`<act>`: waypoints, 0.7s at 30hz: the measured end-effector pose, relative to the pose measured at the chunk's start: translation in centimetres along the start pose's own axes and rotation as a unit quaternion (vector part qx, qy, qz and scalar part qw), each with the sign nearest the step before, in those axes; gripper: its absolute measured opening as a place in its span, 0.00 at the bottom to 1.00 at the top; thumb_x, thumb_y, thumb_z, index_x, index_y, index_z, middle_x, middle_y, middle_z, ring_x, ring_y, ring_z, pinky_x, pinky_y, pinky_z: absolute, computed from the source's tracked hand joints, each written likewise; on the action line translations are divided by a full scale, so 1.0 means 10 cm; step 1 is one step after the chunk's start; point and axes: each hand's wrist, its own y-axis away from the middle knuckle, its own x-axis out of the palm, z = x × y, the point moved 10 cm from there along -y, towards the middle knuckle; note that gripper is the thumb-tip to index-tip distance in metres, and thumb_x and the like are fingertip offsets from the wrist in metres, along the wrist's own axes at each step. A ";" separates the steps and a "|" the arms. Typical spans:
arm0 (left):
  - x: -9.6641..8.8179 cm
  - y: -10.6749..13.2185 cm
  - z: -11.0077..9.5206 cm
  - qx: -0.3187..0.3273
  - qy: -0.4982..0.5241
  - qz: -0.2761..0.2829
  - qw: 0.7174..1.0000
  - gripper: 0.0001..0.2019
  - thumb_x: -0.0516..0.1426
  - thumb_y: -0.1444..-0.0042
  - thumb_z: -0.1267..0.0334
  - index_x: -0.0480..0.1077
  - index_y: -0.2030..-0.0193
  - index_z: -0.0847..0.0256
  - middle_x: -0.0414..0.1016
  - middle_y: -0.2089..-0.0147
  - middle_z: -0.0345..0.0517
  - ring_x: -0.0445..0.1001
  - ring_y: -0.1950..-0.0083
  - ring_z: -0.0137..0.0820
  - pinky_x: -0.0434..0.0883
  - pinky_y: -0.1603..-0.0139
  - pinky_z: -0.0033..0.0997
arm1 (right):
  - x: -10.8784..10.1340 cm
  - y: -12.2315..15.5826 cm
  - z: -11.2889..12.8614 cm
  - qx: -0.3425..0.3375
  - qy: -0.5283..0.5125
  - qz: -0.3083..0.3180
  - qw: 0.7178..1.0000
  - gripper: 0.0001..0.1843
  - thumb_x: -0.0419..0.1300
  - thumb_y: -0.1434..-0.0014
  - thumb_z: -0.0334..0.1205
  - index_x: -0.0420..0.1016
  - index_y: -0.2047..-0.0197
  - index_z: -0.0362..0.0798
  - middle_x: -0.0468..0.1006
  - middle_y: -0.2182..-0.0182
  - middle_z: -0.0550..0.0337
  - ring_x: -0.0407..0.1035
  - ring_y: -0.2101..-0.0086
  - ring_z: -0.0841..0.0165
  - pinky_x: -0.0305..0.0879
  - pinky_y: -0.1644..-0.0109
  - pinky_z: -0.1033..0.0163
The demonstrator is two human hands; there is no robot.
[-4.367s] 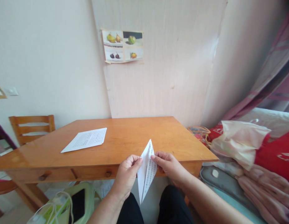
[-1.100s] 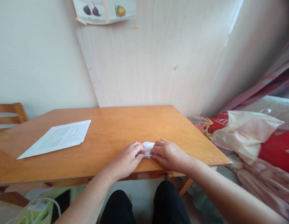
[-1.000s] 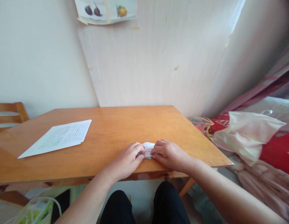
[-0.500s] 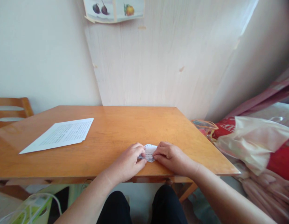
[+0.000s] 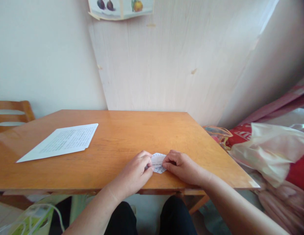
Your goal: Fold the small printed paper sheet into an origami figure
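A small folded piece of printed white paper (image 5: 158, 162) lies on the wooden table (image 5: 122, 140) near its front edge. My left hand (image 5: 137, 171) pinches its left side with curled fingers. My right hand (image 5: 182, 166) presses and pinches its right side, fingers bent. Most of the folded paper is hidden under both hands.
A flat printed sheet (image 5: 61, 145) lies on the table's left part. A wooden chair (image 5: 12, 112) stands at the far left. Plastic bags and red and pink bedding (image 5: 269, 150) pile up to the right. A bag (image 5: 31, 220) sits on the floor at lower left.
Earlier I held the folded paper upright in the air in front of the table; it now lies flat on the table, folded smaller, with both hands pressing it. In the last second little has moved.
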 end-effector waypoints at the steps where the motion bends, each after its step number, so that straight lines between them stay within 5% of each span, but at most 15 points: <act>1: -0.01 0.01 0.00 0.000 0.003 0.002 1.000 0.08 0.52 0.35 0.67 0.64 0.67 0.58 0.71 0.57 0.44 0.71 0.54 0.34 0.69 0.50 0.36 | 0.00 0.00 -0.01 0.004 0.001 0.000 1.000 0.08 0.58 0.35 0.35 0.77 0.65 0.47 0.77 0.67 0.59 0.70 0.67 0.69 0.62 0.61 0.64; 15: 0.03 0.01 0.10 0.001 0.012 0.004 1.000 0.08 0.49 0.32 0.67 0.69 0.59 0.57 0.71 0.48 0.46 0.71 0.45 0.35 0.68 0.40 0.40 | -0.04 0.07 0.01 0.010 -0.005 0.005 1.000 0.05 0.58 0.39 0.30 0.75 0.63 0.48 0.74 0.68 0.61 0.68 0.68 0.70 0.61 0.64 0.65; 21: 0.00 -0.02 0.06 -0.005 0.007 0.004 1.000 0.08 0.49 0.32 0.66 0.68 0.61 0.57 0.71 0.50 0.46 0.71 0.46 0.35 0.68 0.42 0.41 | -0.01 0.06 -0.04 0.021 0.008 0.000 1.000 0.04 0.61 0.37 0.37 0.76 0.64 0.48 0.75 0.68 0.61 0.68 0.69 0.70 0.60 0.65 0.65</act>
